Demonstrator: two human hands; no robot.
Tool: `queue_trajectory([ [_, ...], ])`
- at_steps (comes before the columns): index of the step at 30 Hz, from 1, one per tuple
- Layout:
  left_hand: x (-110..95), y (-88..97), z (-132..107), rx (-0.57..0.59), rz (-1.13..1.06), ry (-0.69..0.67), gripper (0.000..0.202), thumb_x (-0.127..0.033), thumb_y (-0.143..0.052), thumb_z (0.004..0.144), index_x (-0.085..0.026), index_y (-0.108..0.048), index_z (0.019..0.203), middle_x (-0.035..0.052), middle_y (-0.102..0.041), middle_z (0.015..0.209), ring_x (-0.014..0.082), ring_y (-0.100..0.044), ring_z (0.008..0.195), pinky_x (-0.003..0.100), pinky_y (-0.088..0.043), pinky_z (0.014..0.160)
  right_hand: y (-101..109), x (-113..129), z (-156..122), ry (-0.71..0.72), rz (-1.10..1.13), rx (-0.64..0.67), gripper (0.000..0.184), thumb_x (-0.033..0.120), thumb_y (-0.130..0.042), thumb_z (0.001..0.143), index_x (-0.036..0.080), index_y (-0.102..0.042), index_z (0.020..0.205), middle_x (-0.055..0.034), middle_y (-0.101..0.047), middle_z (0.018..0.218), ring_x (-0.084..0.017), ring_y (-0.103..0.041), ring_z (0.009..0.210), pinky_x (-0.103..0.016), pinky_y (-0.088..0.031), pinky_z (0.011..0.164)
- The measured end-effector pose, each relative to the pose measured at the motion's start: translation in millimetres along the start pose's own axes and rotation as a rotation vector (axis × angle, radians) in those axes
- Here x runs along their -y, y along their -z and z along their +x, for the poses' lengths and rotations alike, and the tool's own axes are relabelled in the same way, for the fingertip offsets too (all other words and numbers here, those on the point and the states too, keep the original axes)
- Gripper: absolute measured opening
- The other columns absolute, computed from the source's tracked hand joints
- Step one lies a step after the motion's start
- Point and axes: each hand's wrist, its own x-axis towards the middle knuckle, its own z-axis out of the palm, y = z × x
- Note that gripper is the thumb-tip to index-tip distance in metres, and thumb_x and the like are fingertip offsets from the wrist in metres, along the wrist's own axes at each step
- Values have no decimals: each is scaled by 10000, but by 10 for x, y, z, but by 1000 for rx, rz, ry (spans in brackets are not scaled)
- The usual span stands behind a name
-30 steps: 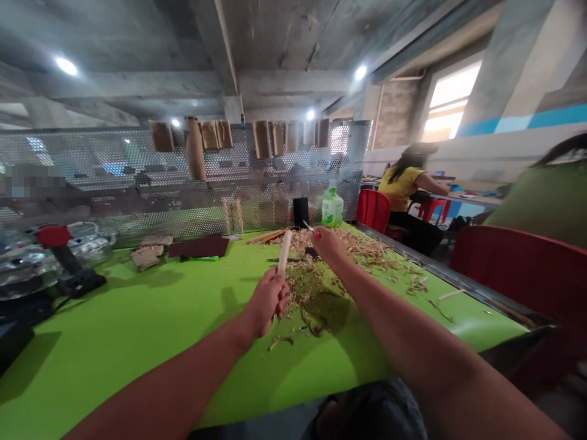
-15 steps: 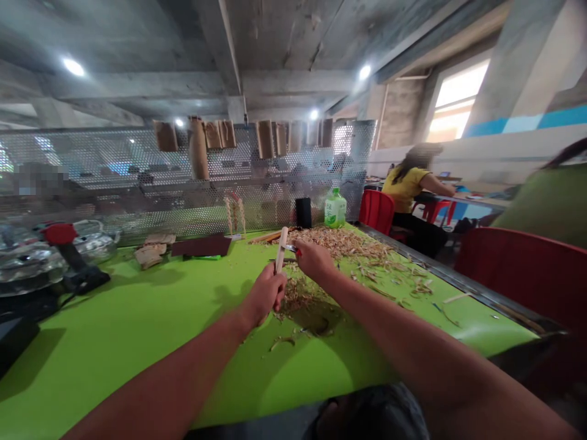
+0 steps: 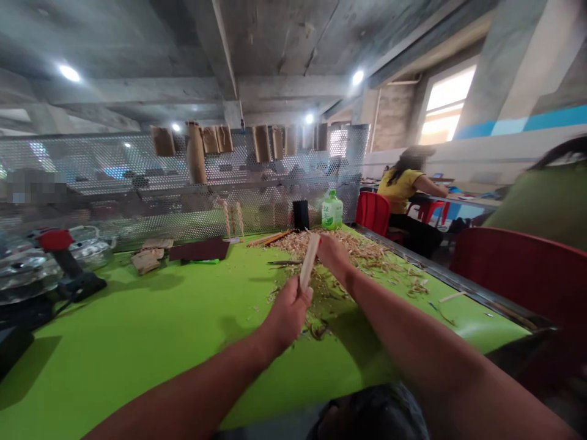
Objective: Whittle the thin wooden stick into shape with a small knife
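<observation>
Wood stick point(image 3: 309, 263) prob. light/stiff, best held at btm end, L hand point(image 3: 288, 313) fingers clamped there, R hand point(image 3: 334, 256) fingers curled round red tool point(image 3: 320, 241)

We find the widest free room over the green table point(image 3: 183, 324), left of the left hand point(image 3: 288, 311) and reaching to the drill point(image 3: 68, 264). Behind that stretch we record the dark red board point(image 3: 200, 249) and the twisted sticks point(image 3: 240, 221) as obstacles; the perforated screen point(image 3: 275, 174) closes the rear. Between the forearms we note a passage that narrows forward until the wooden stick point(image 3: 310, 263) and the right hand point(image 3: 334, 255) leave no visible gap. Ahead, shavings point(image 3: 371, 255) lie low enough to pass above, up to the black box point(image 3: 301, 215) and the bottle point(image 3: 332, 214), which stand apart. Beyond the right edge, we find the nearer red chair point(image 3: 518, 269) in the way.
</observation>
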Motion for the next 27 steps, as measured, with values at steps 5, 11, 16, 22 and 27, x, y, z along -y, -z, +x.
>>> queue_trajectory([
  [5,20,313,228,-160,-196,106,182,-321,-469,912,-211,-474,1057,-90,-398,598,61,-275,377,176,-236,342,-65,229,-92,117,77,-58,406,336,-420,938,273,-664,1257,-78,-740,1050,-229,-665,931,-274,-440,757],
  [11,10,386,307,-191,-222,94,114,-300,-476,900,-215,-456,973,-96,-393,607,48,-282,364,167,-231,330,-113,471,-352,369,-18,62,443,265,-437,905,304,-631,1302,-67,-747,1040,-210,-671,918,-256,-417,738],
  [16,-37,309,233,-187,-179,119,108,-313,-485,909,-226,-461,968,-93,-372,597,53,-257,368,175,-204,339,-66,469,-379,374,-80,42,407,267,-411,930,273,-631,1272,-92,-745,1000,-211,-668,887,-263,-397,724],
  [22,-104,299,212,-187,-165,168,103,-322,-518,912,-234,-478,949,-84,-368,596,54,-251,379,186,-160,358,-36,477,-359,379,-123,-4,313,247,-414,923,243,-674,1097,-97,-735,934,-218,-660,851,-270,-387,707],
  [27,-78,191,120,-164,-115,164,127,-333,-499,927,-218,-511,978,-70,-398,610,59,-280,402,190,-202,372,-13,344,-194,300,-90,5,348,240,-386,942,216,-665,1147,-112,-715,996,-232,-650,918,-288,-407,740],
])
